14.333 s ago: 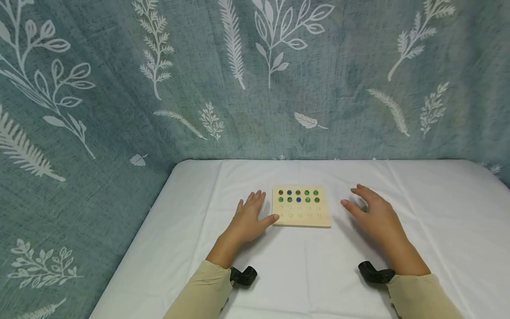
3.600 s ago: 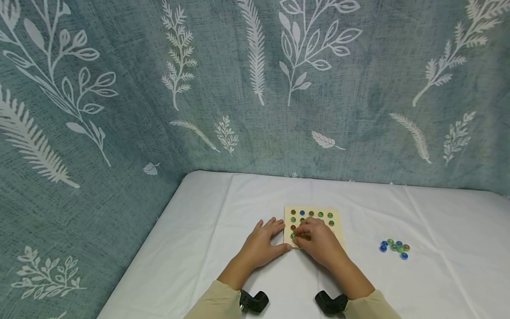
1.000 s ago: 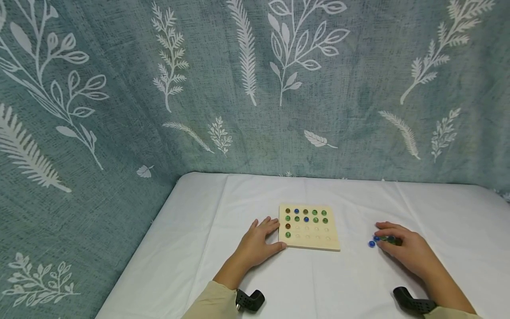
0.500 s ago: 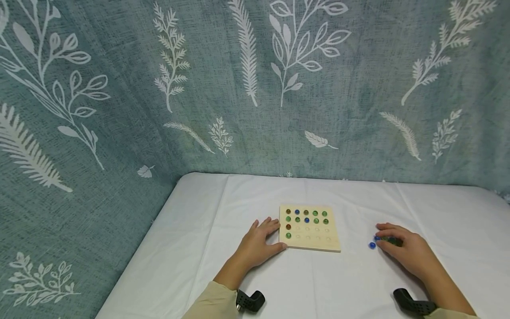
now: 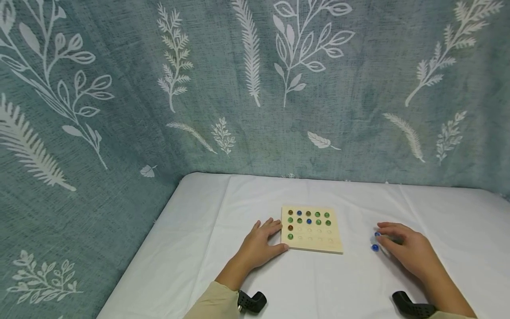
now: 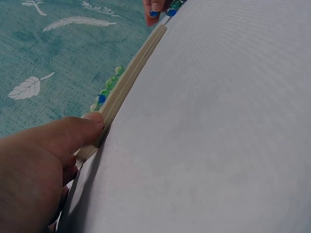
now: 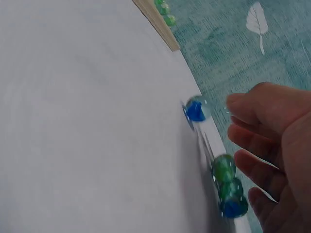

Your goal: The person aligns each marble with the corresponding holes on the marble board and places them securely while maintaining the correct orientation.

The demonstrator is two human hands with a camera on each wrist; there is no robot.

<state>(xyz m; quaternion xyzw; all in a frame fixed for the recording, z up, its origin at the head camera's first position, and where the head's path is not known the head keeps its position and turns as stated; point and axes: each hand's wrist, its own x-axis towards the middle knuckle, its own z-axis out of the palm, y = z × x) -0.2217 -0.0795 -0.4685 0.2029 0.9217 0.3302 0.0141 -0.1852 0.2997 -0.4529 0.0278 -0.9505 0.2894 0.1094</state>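
Observation:
A pale wooden board [image 5: 314,243] with rows of dimples lies on the white cloth. Its two back rows hold brown, blue and green glass marbles; a brown marble [image 5: 290,227] and a green marble [image 5: 290,236] sit at the left of the front rows. My left hand [image 5: 256,248] rests at the board's left side, its thumb touching the front left corner, fingers extended. Right of the board, my right hand [image 5: 412,252] pinches a blue marble [image 6: 154,13] between thumb and fingertip. Another blue marble [image 5: 375,247] lies just in front of that hand.
Several green and blue marbles [image 7: 224,168] lie beneath the right hand, mostly hidden in the head view. A white cloth [image 5: 191,221] covers the table, and a leaf-patterned teal curtain [image 5: 239,110] hangs behind and to the left.
Over the longer span, the brown and green marbles appeared in the front rows' left dimples, and the right hand left the board for the loose marbles. Lately the hands barely moved; the view shifted slightly.

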